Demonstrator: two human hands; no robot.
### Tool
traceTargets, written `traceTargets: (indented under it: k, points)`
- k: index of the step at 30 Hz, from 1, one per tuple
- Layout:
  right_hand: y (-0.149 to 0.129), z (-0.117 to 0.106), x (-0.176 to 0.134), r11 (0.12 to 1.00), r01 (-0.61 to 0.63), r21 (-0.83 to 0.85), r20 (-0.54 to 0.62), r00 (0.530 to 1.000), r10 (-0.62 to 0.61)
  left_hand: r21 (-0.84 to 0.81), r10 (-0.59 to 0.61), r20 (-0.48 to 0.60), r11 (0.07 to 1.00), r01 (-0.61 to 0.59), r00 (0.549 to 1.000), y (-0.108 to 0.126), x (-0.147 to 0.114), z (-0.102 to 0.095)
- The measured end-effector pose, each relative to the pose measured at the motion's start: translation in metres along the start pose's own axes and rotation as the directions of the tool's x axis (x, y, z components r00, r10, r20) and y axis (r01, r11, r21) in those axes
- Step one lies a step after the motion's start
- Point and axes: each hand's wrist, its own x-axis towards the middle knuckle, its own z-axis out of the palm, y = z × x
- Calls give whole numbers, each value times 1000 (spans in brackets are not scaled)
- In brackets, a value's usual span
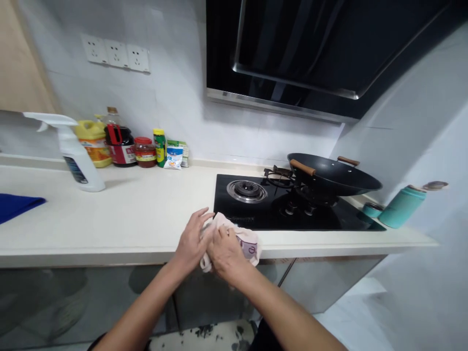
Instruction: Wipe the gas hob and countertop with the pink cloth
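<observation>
Together at the bench's near edge — two hands on a pale cloth

The pale cloth (pixel 223 220) lies bunched on the near edge of the bench (pixel 146 209), by the near left corner of the black hob (pixel 234 210), its purple patch (pixel 248 248) to the right. The right hand (pixel 224 251) has its fingers curled firmly into the fabric. The left hand (pixel 192 240) is loosely open — fingers extended, touching the cloth's left side. A wok (pixel 340 180) sits on the hob's right burner. Far left stands a white spray bottle (pixel 82 163), with a blue cloth (pixel 18 207) nearer.
</observation>
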Motion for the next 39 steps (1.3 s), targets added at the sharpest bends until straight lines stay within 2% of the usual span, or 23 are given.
traceTargets:
  k: [2,4,6,9,11,13,14,16,17,18,20,23,25,28,30,32,35,37,39]
  points:
    - [-10,-2,11,998,2,55,2,1000,-2,13,54,-61,999,-53,997,14,-16,-2]
    - [-7,-8,12,987,16,160,10,1000,-18,59,99,-59,994,-95,993,24,-33,-2]
    - [10,-15,5,938,95,334,7,995,-103,108,119,-6,987,-117,993,26,-47,1]
    - [46,-26,-11,771,214,600,-19,967,-253,187,125,66,973,-135,990,17,-57,9]
    - [68,-30,-22,671,214,710,-4,954,-300,256,146,112,952,-170,983,11,-58,14]
    - [89,-33,-34,639,165,751,23,961,-275,340,145,184,919,-201,972,12,-55,17]
    - [100,-34,-41,659,128,741,23,976,-215,382,126,226,901,-207,966,15,-54,17]
    - [126,-32,-58,747,22,664,-35,999,2,459,54,303,867,-196,951,24,-49,16]
    - [142,-29,-68,795,-46,604,-97,987,131,489,13,332,852,-184,943,30,-47,16]
    - [158,-25,-79,837,-113,536,-172,956,239,515,-24,353,839,-173,935,35,-45,16]
    - [191,-14,-102,892,-239,383,-294,884,363,557,-83,370,817,-149,925,45,-39,23]
    - [225,8,-130,881,-395,260,-399,787,470,592,-119,367,795,-133,923,58,-30,50]
    - [234,23,-141,867,-444,228,-388,775,499,579,-80,387,797,-174,919,70,-22,77]
    - [238,38,-149,862,-459,216,-322,800,507,501,108,436,796,-341,894,91,-8,124]
    - [241,43,-151,854,-461,241,-271,813,515,494,207,409,769,-406,889,105,-2,150]
    - [246,46,-154,836,-470,284,-210,820,533,518,283,361,732,-443,889,114,0,167]
    - [254,47,-158,816,-488,309,-140,826,546,518,390,307,696,-496,868,111,-5,166]
    - [257,47,-159,822,-490,291,-123,833,540,512,438,273,688,-514,857,96,-13,150]
    - [259,47,-159,825,-496,270,-114,834,539,530,433,254,685,-499,865,73,-22,124]
